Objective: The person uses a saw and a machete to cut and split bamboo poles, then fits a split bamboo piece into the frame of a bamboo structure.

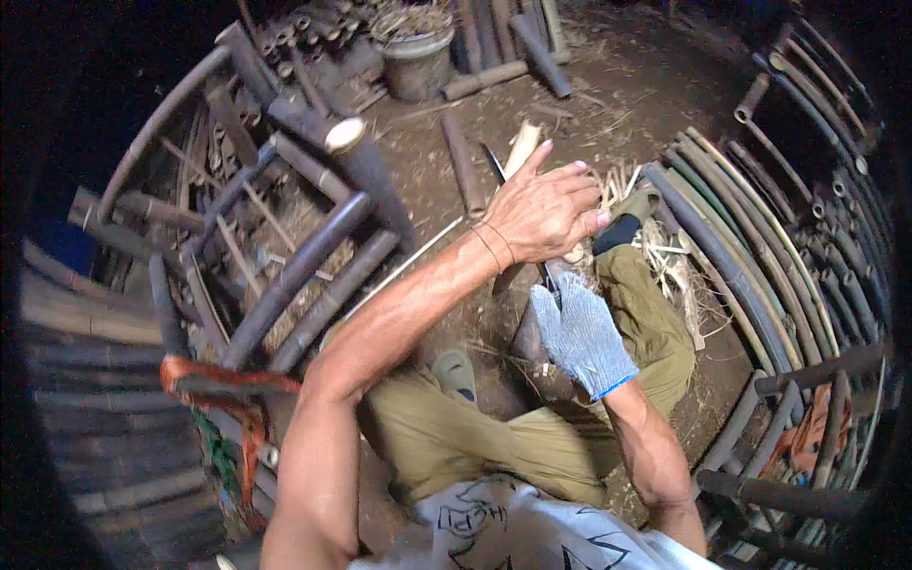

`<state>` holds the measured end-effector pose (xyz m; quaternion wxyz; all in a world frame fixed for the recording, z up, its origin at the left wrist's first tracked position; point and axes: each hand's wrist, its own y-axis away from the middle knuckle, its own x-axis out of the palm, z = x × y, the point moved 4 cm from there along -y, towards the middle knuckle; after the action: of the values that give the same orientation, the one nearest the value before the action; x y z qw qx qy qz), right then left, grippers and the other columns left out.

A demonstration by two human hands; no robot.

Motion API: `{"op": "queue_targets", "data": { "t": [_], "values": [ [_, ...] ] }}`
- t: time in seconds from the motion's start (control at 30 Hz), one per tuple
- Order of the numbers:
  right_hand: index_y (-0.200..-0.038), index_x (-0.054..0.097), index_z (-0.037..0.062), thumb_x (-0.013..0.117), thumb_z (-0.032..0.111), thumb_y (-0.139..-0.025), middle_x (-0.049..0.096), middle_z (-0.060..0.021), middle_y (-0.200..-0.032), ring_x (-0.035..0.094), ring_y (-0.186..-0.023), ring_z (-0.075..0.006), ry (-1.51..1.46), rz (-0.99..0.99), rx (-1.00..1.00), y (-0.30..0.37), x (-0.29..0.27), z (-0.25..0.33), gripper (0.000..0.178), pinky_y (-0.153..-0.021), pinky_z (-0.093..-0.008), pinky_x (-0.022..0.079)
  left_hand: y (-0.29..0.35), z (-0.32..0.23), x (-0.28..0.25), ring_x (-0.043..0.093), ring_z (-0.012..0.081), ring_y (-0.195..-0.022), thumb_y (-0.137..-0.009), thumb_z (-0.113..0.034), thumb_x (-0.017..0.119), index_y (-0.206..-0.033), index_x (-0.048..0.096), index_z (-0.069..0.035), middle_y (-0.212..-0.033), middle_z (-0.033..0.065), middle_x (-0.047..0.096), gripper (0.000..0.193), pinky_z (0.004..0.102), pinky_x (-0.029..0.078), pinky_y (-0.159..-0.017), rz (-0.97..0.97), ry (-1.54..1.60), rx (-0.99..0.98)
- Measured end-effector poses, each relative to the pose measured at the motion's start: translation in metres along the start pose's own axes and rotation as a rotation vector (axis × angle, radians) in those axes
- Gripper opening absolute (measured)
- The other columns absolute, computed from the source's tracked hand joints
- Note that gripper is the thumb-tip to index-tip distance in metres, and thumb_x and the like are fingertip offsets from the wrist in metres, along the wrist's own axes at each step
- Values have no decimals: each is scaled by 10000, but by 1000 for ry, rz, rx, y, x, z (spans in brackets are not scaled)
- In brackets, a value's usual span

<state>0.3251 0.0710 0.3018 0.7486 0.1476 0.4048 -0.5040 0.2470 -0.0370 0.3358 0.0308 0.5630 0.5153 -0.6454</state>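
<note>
My left hand (546, 211) is bare and palm down, its fingers stretched out and spread above the ground. Beyond it a pale split bamboo piece (522, 147) sticks out; the hand hides its near part. Close beside this piece shows a dark narrow blade (493, 163). My right hand (584, 332), in a grey knitted glove, is closed on the dark handle (549, 276) of what looks like a knife. Whether blade and handle join is hidden under my left hand. A dark rounded block (530, 337) stands on the ground near the glove.
Long bamboo poles (750, 237) lie stacked at the right, with shavings (670, 261) beside my foot. To the left stands a bamboo frame (304, 275) with a thick cut post (366, 171). A bucket (418, 66) is at the back, and a bamboo length (463, 166) lies on the dirt floor.
</note>
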Motion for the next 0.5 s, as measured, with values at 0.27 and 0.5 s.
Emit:
{"op": "queue_targets", "data": {
  "t": [0.27,0.5],
  "values": [
    [-903,600,-50,621,322,-870,646,-310,-824,647,-828,-488,3,64,164,-53,-22,-38,374,-746,-528,515,17,34,-34,642,392,-1011,-835,-170,654,-1085,669,-14,-1087,211,668,295,445,513,-853,132,81,-316],
    [-942,595,-30,600,300,-934,651,-261,-835,664,-824,-445,444,-74,-20,-79,-53,-67,330,-696,-515,515,40,59,9,683,370,-888,-847,-133,700,-1075,708,-28,-973,186,698,251,427,539,-803,-87,260,-451]
  ]
}}
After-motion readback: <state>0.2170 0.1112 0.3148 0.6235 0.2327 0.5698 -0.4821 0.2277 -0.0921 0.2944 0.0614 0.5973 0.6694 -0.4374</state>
